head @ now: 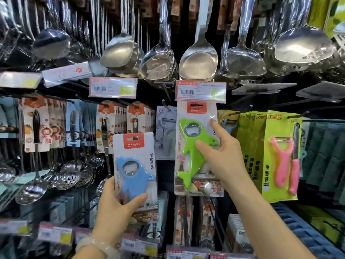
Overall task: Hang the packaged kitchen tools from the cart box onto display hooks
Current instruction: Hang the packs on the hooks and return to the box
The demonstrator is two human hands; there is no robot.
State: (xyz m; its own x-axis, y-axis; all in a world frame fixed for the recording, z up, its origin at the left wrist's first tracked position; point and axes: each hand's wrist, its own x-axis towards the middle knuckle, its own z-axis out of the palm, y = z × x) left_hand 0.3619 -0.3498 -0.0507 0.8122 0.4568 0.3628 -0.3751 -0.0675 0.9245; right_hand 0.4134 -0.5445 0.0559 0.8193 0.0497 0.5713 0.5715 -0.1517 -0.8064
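A carded green dolphin-shaped bottle opener (192, 146) hangs from a display hook under a red-framed price tag (200, 90). My right hand (222, 154) holds the right side of this pack, its thumb lying across the green dolphin and its index finger pointing up along the card's edge. Lower left, my left hand (119, 204) grips the bottom of a second pack, a blue dolphin bottle opener (133, 174) on a white card with a red header, held upright in front of the shelf.
Steel ladles and spatulas (199, 58) hang in a row above. Packs of peelers (281, 156) and other tools fill hooks left and right. A bare hook (166, 105) juts out just left of the green pack. A blue crate (308, 234) sits at lower right.
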